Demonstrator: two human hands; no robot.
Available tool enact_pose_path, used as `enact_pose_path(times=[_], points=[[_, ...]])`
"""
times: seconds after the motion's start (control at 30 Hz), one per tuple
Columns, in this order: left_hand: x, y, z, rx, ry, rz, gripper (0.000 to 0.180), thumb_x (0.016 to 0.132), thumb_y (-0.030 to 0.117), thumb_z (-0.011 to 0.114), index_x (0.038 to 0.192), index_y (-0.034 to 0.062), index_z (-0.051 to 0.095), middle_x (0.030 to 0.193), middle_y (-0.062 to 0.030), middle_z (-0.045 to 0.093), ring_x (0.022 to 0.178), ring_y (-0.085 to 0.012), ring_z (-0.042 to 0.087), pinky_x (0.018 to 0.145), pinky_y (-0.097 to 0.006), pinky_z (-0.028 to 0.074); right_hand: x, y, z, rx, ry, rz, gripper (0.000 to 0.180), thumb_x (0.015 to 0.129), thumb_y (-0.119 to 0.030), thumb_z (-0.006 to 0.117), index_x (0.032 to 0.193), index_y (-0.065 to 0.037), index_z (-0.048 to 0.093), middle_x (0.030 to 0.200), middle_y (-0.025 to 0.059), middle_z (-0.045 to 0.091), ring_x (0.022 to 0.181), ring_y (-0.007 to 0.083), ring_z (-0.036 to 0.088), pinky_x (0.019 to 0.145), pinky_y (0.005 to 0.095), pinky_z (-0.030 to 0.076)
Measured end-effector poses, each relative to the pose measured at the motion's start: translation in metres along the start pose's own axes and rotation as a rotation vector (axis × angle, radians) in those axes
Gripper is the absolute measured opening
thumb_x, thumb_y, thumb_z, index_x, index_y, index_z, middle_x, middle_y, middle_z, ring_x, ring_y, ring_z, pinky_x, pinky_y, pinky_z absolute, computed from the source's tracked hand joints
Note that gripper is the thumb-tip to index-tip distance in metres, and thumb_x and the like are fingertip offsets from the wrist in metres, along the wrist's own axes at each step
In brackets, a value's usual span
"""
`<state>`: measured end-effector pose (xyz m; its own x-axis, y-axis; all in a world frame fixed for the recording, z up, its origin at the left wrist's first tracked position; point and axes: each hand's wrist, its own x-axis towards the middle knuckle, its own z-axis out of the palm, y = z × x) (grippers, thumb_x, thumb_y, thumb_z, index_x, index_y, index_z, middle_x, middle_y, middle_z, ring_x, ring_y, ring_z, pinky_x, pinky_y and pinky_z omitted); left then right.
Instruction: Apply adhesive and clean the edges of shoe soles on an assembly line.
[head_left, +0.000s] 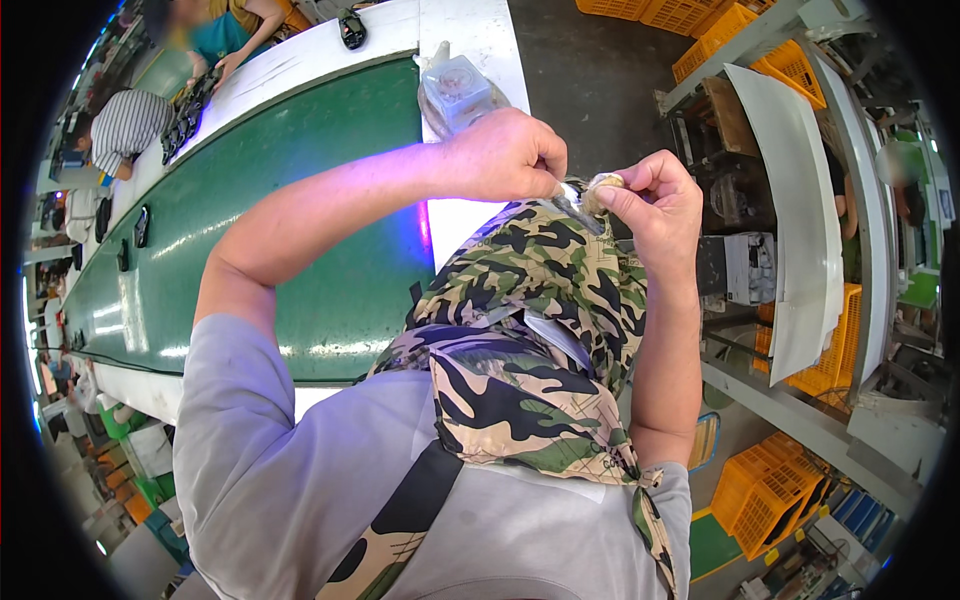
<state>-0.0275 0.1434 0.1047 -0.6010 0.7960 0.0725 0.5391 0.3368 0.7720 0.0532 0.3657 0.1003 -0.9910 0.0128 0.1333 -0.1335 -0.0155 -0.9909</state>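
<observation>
Both hands are close together above the camouflage apron [530, 270] that I wear. My left hand [505, 155] is closed, its thumb and fingers pinching the end of a small, shiny, pale piece [570, 194] whose kind I cannot make out. Between the thumb and fingers of my right hand [658, 205] is a crumpled off-white wad [603, 184], which could be cloth or tissue. The pale piece and the wad lie nearly side by side; whether they are joined does not show. Just beyond my left hand, a translucent plastic box [457, 84] rests on clear plastic wrapping.
A green conveyor belt [300, 190] runs along my left with small black parts [141, 226] on it. Another black part [352, 29] lies on the white table edge [480, 30]. Co-workers sit at far left. Yellow crates [765, 490] and a metal rack [870, 230] stand at right.
</observation>
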Motion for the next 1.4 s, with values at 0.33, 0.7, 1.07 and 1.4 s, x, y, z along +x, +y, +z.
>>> enact_pose_path(times=[0.33, 0.7, 1.07, 1.4], points=[[0.011, 0.001, 0.003, -0.041, -0.057, -0.057, 0.018, 0.076, 0.02, 0.074, 0.083, 0.0039, 0.074, 0.074, -0.0113, 0.07, 0.069, -0.0262, 0.068, 0.065, -0.038, 0.053, -0.001, 0.006, -0.01, -0.037, -0.004, 0.037, 0.025, 0.076, 0.007, 0.075, 0.078, -0.003, 0.052, 0.079, 0.0064, 0.066, 0.069, 0.0078, 0.06, 0.062, 0.0225, 0.05], [0.001, -0.004, 0.004, 0.099, 0.042, 0.404, 0.015, 0.082, 0.023, 0.074, 0.086, 0.009, 0.069, 0.08, -0.0034, 0.063, 0.081, -0.0249, 0.061, 0.075, -0.039, 0.041, -0.027, -0.002, -0.007, -0.198, 0.06, -0.206, 0.023, 0.074, 0.003, 0.079, 0.074, -0.001, 0.056, 0.081, 0.0102, 0.07, 0.072, 0.0095, 0.063, 0.065, 0.0243, 0.051], [-0.007, 0.022, -0.009, 0.258, 0.138, 0.575, 0.015, 0.084, 0.021, 0.074, 0.091, 0.0088, 0.068, 0.084, -0.0034, 0.062, 0.085, -0.0245, 0.062, 0.077, -0.039, 0.042, -0.048, -0.023, -0.002, -0.309, 0.123, -0.337, 0.05, 0.065, -0.004, 0.086, 0.109, 0.001, 0.065, 0.093, 0.0096, 0.07, 0.077, 0.0156, 0.067, 0.072, 0.0273, 0.054], [-0.007, 0.019, -0.007, 0.185, 0.103, 0.425, 0.017, 0.085, 0.023, 0.074, 0.091, 0.0081, 0.069, 0.083, -0.0029, 0.065, 0.083, -0.0232, 0.063, 0.078, -0.038, 0.042, -0.037, -0.029, -0.011, -0.445, -0.003, -0.316, 0.035, 0.066, -0.004, 0.084, 0.097, 0.003, 0.068, 0.089, 0.0091, 0.066, 0.069, 0.0148, 0.06, 0.064, 0.0263, 0.05]])
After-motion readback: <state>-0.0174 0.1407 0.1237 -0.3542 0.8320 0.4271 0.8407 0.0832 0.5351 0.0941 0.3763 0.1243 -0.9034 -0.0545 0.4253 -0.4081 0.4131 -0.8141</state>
